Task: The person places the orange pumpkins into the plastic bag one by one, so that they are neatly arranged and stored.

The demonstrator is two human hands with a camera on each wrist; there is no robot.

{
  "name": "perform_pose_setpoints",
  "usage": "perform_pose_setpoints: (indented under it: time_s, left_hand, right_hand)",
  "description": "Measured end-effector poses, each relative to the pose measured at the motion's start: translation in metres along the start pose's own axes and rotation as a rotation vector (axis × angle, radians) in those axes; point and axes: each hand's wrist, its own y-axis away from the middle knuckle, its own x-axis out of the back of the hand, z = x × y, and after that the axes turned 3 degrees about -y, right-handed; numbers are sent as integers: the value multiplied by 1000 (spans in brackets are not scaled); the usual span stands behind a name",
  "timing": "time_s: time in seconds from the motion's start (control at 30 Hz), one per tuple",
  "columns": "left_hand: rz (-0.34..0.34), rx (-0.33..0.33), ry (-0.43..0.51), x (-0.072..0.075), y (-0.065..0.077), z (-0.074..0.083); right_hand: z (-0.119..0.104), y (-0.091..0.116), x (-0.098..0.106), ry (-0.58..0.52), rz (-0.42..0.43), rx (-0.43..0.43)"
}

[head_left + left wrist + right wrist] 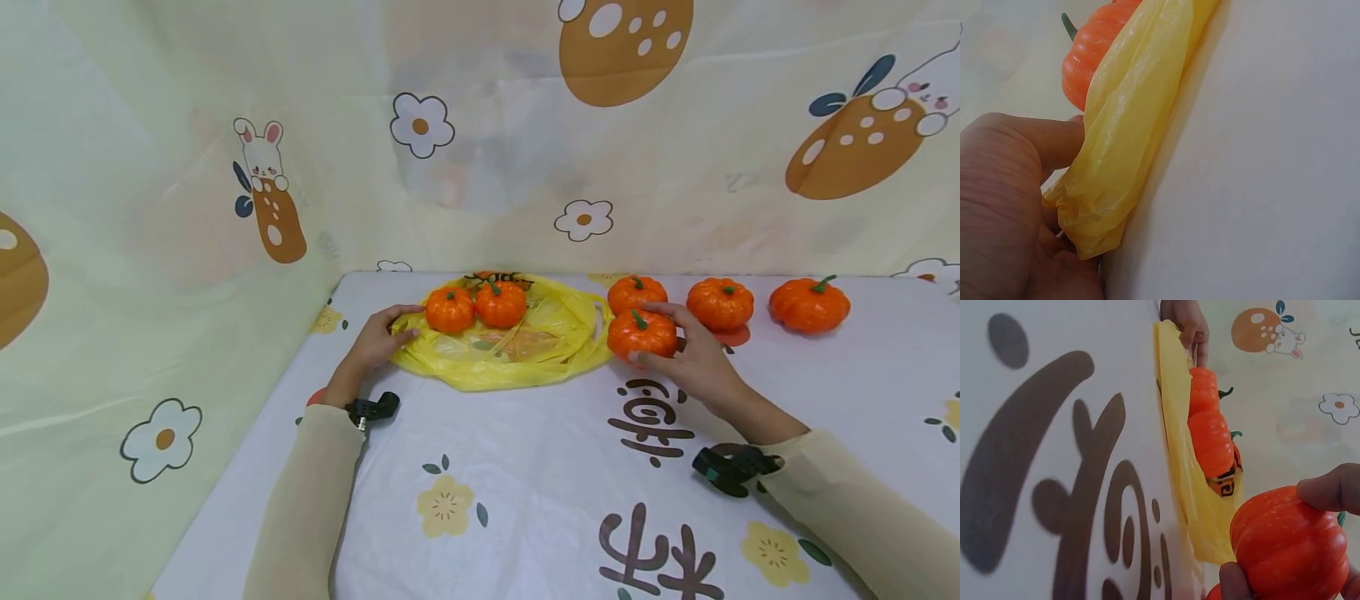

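My right hand (703, 364) grips a small orange pumpkin (640, 335) with a green stem, thumb on one side and fingers on the other, at the right end of a yellow plastic bag (468, 373). In the right wrist view the held pumpkin (1288, 550) overlaps the bag's edge. The bag lies flattened on the table, and two pumpkins, the left one (449, 311) and the right one (501, 305), sit side by side on it. At the bag's left end, my left hand (377, 340) pinches the bunched plastic (1094, 219) between thumb and fingers.
Behind the held pumpkin stands another pumpkin (636, 290). Farther right along the back of the table are a rounder pumpkin (720, 303) and a flatter one (810, 307). A printed cloth (540, 467) covers the table, and patterned curtains (495, 183) hang behind and to the left.
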Motion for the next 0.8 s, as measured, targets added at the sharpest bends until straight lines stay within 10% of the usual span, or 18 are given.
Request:
perform_pose_setpoints:
  time_s: [0.8]
  left_hand:
    - [-6, -6, 24, 0, -2, -3]
  right_hand:
    - [-26, -14, -22, -20, -34, 66]
